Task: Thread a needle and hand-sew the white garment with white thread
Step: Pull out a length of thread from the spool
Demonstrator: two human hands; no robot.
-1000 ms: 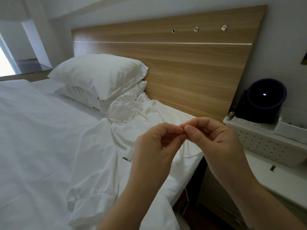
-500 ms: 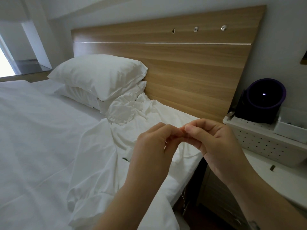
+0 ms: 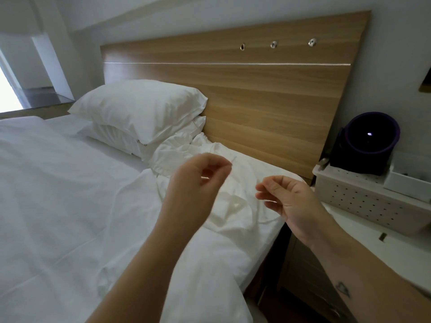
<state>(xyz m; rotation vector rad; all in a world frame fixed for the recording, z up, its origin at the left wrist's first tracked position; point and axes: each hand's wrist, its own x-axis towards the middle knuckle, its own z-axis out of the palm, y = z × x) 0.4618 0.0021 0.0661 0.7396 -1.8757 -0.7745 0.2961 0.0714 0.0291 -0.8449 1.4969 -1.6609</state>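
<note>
- My left hand (image 3: 200, 180): thumb and forefinger pinched on what looks like the needle (image 3: 233, 159), too blurred to be sure
- My right hand (image 3: 288, 199): fingertips pinching the white thread (image 3: 271, 220), well apart from the left
- Progress: threading seemingly done, no stitch yet
- The white garment (image 3: 233, 206): crumpled on the bed (image 3: 70, 194), below and between both hands, untouched

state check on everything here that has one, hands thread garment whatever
left hand: raised, pinching a thin pale sliver, needle or thread unclear
right hand: pinching slack white thread
white garment: crumpled on the white bed, untouched
round purple device: small light lit
</note>
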